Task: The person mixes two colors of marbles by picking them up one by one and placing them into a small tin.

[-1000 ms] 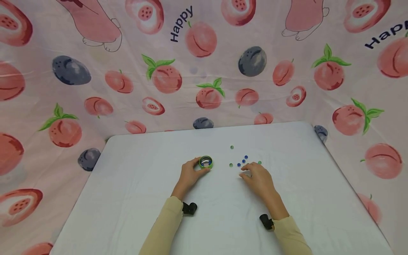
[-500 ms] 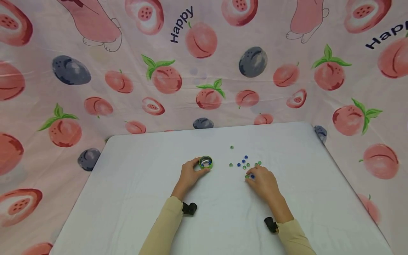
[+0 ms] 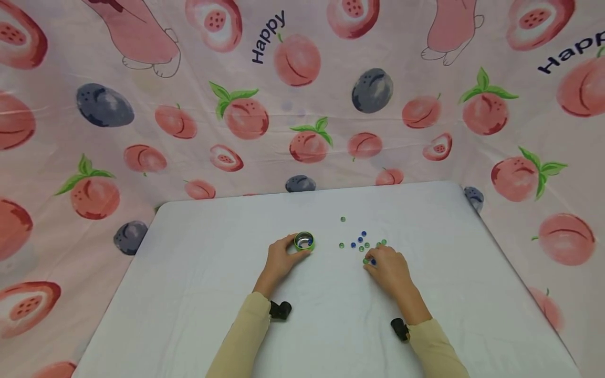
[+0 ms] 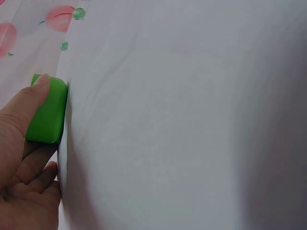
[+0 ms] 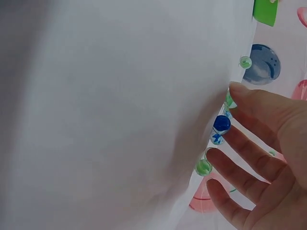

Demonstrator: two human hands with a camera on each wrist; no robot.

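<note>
Pinching a green marble (image 3: 366, 261) between thumb and forefinger of the right hand (image 3: 388, 265), with the other fingers loosely curved and a blue marble (image 3: 373, 262) just beside it. Farther left, gripping a small green cup (image 3: 304, 249) with the left hand (image 3: 280, 260), thumb and fingers on opposite sides; upright on the table (image 3: 189, 294), with something blue inside its shiny interior. Scattered beyond the right hand: loose green marbles (image 3: 343, 219) and blue marbles (image 3: 364, 233). On the wrists, black cameras (image 3: 281, 310) and pale sleeves (image 3: 241, 338). Behind, a pink fruit-printed cloth (image 3: 279, 113).
</note>
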